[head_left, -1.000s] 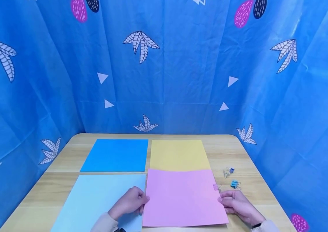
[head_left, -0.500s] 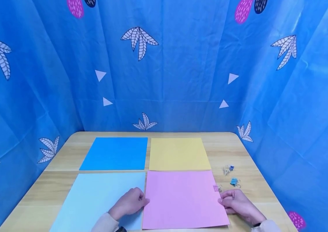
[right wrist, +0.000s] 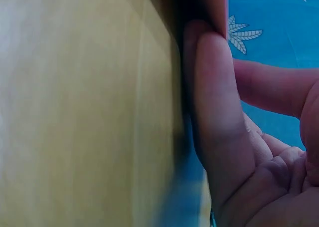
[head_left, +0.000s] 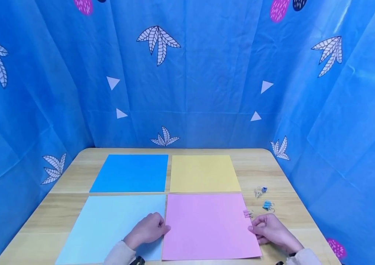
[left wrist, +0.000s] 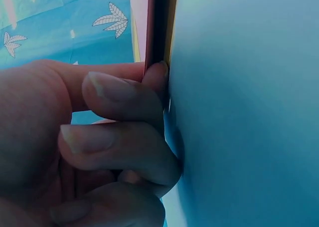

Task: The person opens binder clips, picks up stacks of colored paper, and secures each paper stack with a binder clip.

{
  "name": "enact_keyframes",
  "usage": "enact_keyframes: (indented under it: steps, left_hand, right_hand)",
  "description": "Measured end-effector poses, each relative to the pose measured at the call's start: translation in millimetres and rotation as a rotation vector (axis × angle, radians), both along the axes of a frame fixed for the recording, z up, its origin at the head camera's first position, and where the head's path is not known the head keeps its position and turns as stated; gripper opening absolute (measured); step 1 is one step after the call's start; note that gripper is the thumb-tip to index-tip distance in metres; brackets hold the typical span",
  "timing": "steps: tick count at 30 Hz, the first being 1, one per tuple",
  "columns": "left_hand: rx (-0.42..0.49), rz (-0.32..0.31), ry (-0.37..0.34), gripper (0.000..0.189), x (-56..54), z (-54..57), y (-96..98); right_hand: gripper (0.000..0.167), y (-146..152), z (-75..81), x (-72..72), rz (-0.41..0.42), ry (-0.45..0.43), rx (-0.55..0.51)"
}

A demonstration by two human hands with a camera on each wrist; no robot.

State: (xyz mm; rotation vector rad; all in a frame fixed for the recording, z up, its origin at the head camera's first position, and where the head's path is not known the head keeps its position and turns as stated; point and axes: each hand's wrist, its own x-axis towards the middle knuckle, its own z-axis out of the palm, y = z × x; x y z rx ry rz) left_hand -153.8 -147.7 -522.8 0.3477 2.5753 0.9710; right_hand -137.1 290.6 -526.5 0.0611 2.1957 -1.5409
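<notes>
A pink sheet of paper [head_left: 212,226] lies low over the near middle of the table, held by both hands at its side edges. My left hand [head_left: 149,230] pinches the left edge, thumb on top; in the left wrist view its fingers [left wrist: 119,142] are curled beneath the edge. The right hand [head_left: 272,232] pinches the right edge between thumb and fingers; the right wrist view shows a finger [right wrist: 217,87] under the paper. Left of it lies a light blue sheet [head_left: 121,217], partly under my left hand. A pink binder clip [head_left: 248,213] sits at the pink sheet's right edge.
Behind lie a blue sheet [head_left: 131,173] and a yellow sheet [head_left: 204,173], side by side. On the right of the wooden table [head_left: 293,217] are a teal binder clip [head_left: 267,205] and a small cluster of clips [head_left: 260,191]. A blue patterned curtain [head_left: 218,73] encloses the table.
The pink sheet's far edge has come down and toward me, off the yellow sheet's near edge, and it now lies flatter. Both hands keep their hold. The head view has tilted slightly down.
</notes>
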Motion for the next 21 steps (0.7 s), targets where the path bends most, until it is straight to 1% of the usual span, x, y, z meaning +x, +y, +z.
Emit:
enact_keyframes:
  steps: [10, 16, 21]
  left_hand:
    - [0.018, -0.003, 0.018, 0.048, 2.9, 2.4, -0.8]
    - [0.007, 0.002, 0.020, 0.049, 3.9, 2.7, 0.0]
    - [0.001, -0.003, 0.046, 0.049, 3.9, 2.4, 0.5]
  right_hand:
    - [0.017, -2.6, 2.1, 0.2, 0.031, 0.021, 0.054]
    - [0.018, -3.5, 5.2, 1.9, 0.045, 0.029, 0.082]
    - [0.019, -3.9, 6.7, 1.9, 0.066, 0.063, 0.130]
